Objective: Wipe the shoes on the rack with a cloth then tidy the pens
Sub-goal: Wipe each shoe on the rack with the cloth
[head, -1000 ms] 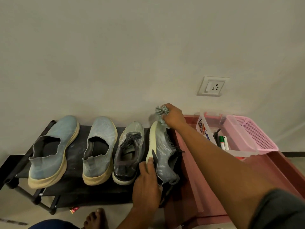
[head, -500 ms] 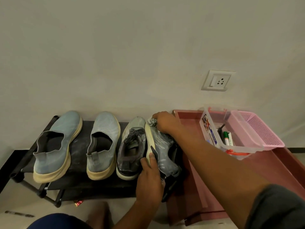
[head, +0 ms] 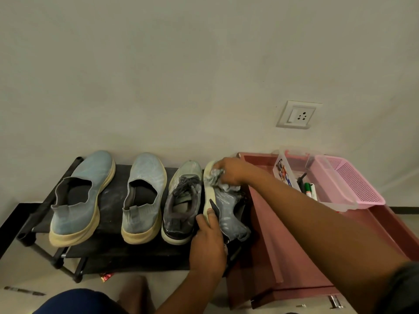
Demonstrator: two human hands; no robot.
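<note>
Several shoes stand in a row on a low black rack [head: 113, 252]: two light blue slip-ons [head: 81, 196] [head: 145, 196], a grey laced sneaker [head: 183, 200], and its mate [head: 229, 216] tipped on its side at the right end. My left hand [head: 208, 243] grips the heel of the tipped sneaker, thumb on its pale sole. My right hand [head: 229, 173] holds a crumpled grey-blue cloth [head: 215, 175] against the toe. Pens [head: 308, 189] stand in a clear tub [head: 285, 171] to the right.
The tub and a pink mesh basket [head: 353, 180] sit on a reddish cabinet [head: 283, 245] beside the rack. A wall socket [head: 298, 114] is above them. A dark pen [head: 23, 290] lies on the floor at lower left. My knee [head: 79, 302] is at the bottom edge.
My right hand came down from above the toe with the cloth and now presses it onto the toe of the tipped sneaker. My left hand kept its hold on the heel.
</note>
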